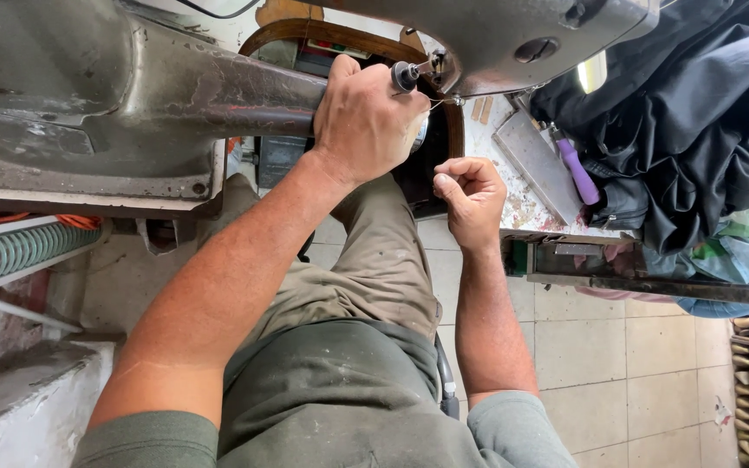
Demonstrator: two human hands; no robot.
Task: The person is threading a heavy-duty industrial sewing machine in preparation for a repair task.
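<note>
I'm looking straight down at both hands working on the big grey worn metal sewing machine (132,95), the heavy cobbler's kind with a long horizontal arm. My left hand (364,121) is wrapped tight around the end of that arm, fingers curled closed over it, just below a small black round knob (404,76). My right hand (470,198) sits just beside it, fingers pinched narrow on a thin pale thread (442,102) running up toward the machine head (513,39). I'd judge this as the threading stage: the strand is taut and being guided. The next move calls for a steady pinch and a fine, careful feed. The thread is barely visible, hair-thin. On the speckled bench (522,204) to the right lie a purple-handled tool (578,169) and black cloth (678,104).
</note>
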